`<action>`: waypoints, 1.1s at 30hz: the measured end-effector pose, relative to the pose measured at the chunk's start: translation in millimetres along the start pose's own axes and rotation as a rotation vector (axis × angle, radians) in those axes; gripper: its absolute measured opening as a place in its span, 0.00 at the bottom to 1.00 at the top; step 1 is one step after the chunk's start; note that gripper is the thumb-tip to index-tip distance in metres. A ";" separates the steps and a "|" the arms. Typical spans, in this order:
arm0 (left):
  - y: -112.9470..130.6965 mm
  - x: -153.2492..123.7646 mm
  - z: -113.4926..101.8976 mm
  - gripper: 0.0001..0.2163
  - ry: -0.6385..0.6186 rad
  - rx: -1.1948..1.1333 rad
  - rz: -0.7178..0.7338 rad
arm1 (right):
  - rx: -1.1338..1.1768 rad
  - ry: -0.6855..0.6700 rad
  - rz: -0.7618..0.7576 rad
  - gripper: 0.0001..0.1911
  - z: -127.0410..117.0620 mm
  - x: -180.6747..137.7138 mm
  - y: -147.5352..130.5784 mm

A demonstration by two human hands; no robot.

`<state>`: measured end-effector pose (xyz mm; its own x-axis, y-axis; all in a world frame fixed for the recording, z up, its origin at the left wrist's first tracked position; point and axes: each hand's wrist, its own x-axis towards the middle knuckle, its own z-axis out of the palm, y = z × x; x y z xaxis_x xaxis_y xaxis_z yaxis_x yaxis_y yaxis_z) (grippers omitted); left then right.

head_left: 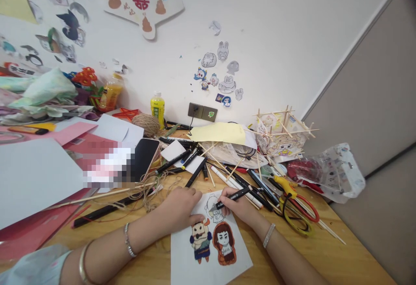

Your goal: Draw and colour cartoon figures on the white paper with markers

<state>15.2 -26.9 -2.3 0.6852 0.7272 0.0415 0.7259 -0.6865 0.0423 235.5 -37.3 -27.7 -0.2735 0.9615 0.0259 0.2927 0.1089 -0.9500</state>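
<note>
A white sheet (182,263) with two coloured cartoon figures (212,241) and an uncoloured outline above them lies on the wooden table (325,250). My right hand (238,209) is closed on a black marker (232,197), its tip touching the outline. My left hand (180,204) is curled and presses on the sheet's upper left edge. Both wrists wear bracelets.
Several markers and thin wooden sticks (208,163) lie scattered behind the sheet. Red-handled scissors (300,211) sit to the right, a dark phone (144,159) and paper sheets (32,176) to the left. A stick lantern frame (284,135), twine ball (146,124) and yellow bottle (157,109) stand near the wall.
</note>
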 end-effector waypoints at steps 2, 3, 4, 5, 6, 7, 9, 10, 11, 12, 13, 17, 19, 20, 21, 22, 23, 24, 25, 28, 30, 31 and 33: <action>-0.1 -0.1 0.9 0.17 0.001 -0.001 -0.001 | 0.010 -0.007 0.000 0.11 0.2 0.0 0.3; -0.1 -0.2 1.2 0.17 0.002 -0.001 -0.002 | 0.013 -0.006 -0.001 0.11 0.4 0.1 0.5; -0.1 -0.3 1.4 0.17 0.003 -0.002 -0.003 | 0.015 -0.005 -0.004 0.10 0.5 0.3 0.7; -0.1 -0.5 1.6 0.17 0.005 -0.002 -0.004 | 0.016 -0.006 -0.006 0.10 0.7 0.5 0.7; 0.0 -0.6 1.6 0.17 0.006 -0.003 -0.004 | 0.017 -0.007 -0.007 0.11 0.9 0.7 0.5; 0.0 -0.7 1.5 0.17 0.007 -0.003 -0.005 | 0.018 -0.010 -0.007 0.11 1.1 0.8 0.2; 0.0 -0.7 1.2 0.17 0.007 -0.004 -0.004 | 0.017 -0.011 -0.008 0.13 1.5 0.9 -1.1; 0.0 -0.7 1.1 0.16 0.007 -0.004 -0.004 | 0.015 -0.010 -0.010 0.13 1.7 0.8 -1.9; 0.0 -0.6 1.1 0.16 0.007 -0.005 -0.003 | 0.012 -0.008 -0.010 0.13 1.8 0.6 -2.9; -0.1 -0.5 1.1 0.16 0.008 -0.006 -0.002 | 0.009 -0.009 -0.010 0.14 1.9 0.3 -3.8; -0.1 -0.4 1.1 0.17 0.009 -0.006 0.000 | 0.007 -0.011 -0.009 0.14 2.0 0.0 -4.5; -0.2 -0.5 1.5 0.17 0.012 -0.007 0.004 | 0.007 -0.021 -0.006 0.15 2.0 -0.4 -4.7; -0.1 -0.8 1.4 0.18 0.014 -0.006 0.005 | 0.013 -0.033 -0.001 0.15 2.0 -0.3 -4.1; 0.0 -1.0 1.3 0.18 0.016 -0.006 0.006 | 0.014 -0.038 0.003 0.15 2.1 -0.2 -4.0; 0.1 -1.1 1.1 0.18 0.016 -0.004 0.006 | 0.012 -0.038 0.005 0.15 2.3 -0.2 -4.2; 0.2 -1.2 0.8 0.18 0.016 -0.003 0.005 | 0.007 -0.034 0.004 0.14 2.4 -0.3 -4.6; 0.3 -1.2 0.5 0.18 0.016 -0.002 0.004 | -0.001 -0.030 0.001 0.14 2.5 -0.4 -5.1; 0.4 -1.2 0.2 0.18 0.015 -0.002 0.004 | -0.009 -0.028 -0.002 0.13 2.6 -0.6 -5.7; 0.6 -1.1 -0.2 0.18 0.014 -0.001 0.005 | -0.013 -0.032 -0.003 0.13 2.6 -0.9 -6.2; 0.9 -0.8 -0.9 0.18 0.012 -0.003 0.011 | -0.015 -0.043 0.003 0.13 2.4 -1.4 -6.5; 0.9 -0.8 -1.0 0.18 0.013 -0.004 0.014 | -0.013 -0.037 0.005 0.13 2.1 -1.6 -5.8; 0.9 -0.9 -0.9 0.18 0.014 -0.004 0.013 | -0.012 -0.036 0.007 0.13 2.1 -1.6 -5.5; 1.0 -1.1 -0.9 0.18 0.015 -0.005 0.011 | -0.007 -0.043 0.012 0.13 2.0 -1.7 -5.3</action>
<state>15.0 -28.4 -1.4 0.6925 0.7192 0.0573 0.7177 -0.6948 0.0465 232.6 -40.0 -23.3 -0.3094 0.9509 0.0010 0.3026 0.0994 -0.9479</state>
